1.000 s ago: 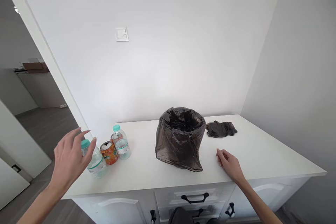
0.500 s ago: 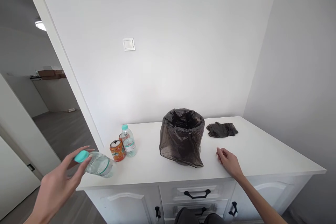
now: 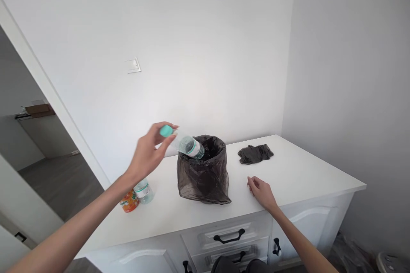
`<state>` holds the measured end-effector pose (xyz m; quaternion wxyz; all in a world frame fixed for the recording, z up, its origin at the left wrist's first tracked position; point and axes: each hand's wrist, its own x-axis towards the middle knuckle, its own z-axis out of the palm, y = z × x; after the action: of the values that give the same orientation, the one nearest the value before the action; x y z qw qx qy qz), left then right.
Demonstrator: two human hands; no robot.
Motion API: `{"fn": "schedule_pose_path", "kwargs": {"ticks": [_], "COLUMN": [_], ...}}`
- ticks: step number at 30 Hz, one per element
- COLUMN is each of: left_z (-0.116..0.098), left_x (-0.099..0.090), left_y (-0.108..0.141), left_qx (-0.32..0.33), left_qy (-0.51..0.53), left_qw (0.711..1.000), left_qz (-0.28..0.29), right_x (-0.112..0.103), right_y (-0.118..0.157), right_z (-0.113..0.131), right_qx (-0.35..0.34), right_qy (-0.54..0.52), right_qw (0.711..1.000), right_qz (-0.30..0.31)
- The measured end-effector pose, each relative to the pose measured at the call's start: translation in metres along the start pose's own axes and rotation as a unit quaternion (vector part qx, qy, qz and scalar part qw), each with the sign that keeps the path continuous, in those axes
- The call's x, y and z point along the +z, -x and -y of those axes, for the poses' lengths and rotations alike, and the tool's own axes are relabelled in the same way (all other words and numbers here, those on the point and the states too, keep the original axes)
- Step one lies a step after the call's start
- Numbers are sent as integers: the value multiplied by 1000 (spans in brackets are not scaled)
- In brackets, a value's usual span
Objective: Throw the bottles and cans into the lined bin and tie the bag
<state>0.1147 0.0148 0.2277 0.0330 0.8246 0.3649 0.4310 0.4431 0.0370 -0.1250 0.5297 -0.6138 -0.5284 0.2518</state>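
My left hand (image 3: 150, 147) grips a clear plastic bottle (image 3: 187, 145) near its teal cap. The bottle tilts, its base over the opening of a bin lined with a black bag (image 3: 203, 181). Curled fingers show on my right hand (image 3: 261, 192), which rests on the white counter right of the bin; whether anything is inside them is hidden. Another clear bottle (image 3: 144, 193) stands at the left beside an orange can (image 3: 130, 201), both partly covered by my left forearm.
A crumpled black bag (image 3: 255, 154) lies on the white counter (image 3: 307, 175) behind my right hand. Below are drawers with black handles (image 3: 229, 236). A doorway opens at the left, and a wall stands at the right.
My left hand has carried the bottle up and right from the counter's left part to the bin opening. The view has shifted right. My right hand stays about where it was on the counter.
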Motion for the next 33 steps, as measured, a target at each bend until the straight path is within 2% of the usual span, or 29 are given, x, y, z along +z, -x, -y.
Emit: {"fn": "schedule_pose_path", "kwargs": {"ticks": [3, 6, 14, 17, 20, 23, 25, 26, 29, 31, 33], "left_z": [22, 43, 76, 79, 78, 75, 75, 76, 89, 109, 139], "left_x": [34, 51, 69, 81, 89, 88, 80, 75, 47, 22, -4], "left_y": [-23, -35, -55, -62, -64, -62, -56, -53, -38, -23, -4], "left_qx": [9, 22, 48, 57, 37, 24, 33, 42, 46, 16, -22], "left_qy": [-23, -76, -167, -222, -256, -241, -211, -197, -179, -195, -236], "left_qw": [991, 976, 935, 907, 881, 876, 897, 915, 968, 979, 971], "left_qz": [131, 205, 309, 354, 396, 417, 387, 351, 168, 58, 15], "right_x": [-1, -2, -1, 0, 2, 2, 2, 2, 3, 5, 7], "right_y": [-4, -7, -10, -10, -10, -8, -7, -7, -5, -4, -2], "right_z": [-1, -2, 0, 0, 0, 1, 2, 2, 1, -1, -3], "right_qx": [3, 3, 9, 16, 18, 19, 19, 18, 15, 13, 12], "right_qy": [-10, -17, -28, -29, -23, -15, -8, -4, 14, 27, 46], "right_qw": [1000, 1000, 1000, 999, 1000, 1000, 1000, 1000, 1000, 1000, 999], "right_qz": [0, 3, 11, 9, 7, 3, 3, 3, 3, 1, 0]}}
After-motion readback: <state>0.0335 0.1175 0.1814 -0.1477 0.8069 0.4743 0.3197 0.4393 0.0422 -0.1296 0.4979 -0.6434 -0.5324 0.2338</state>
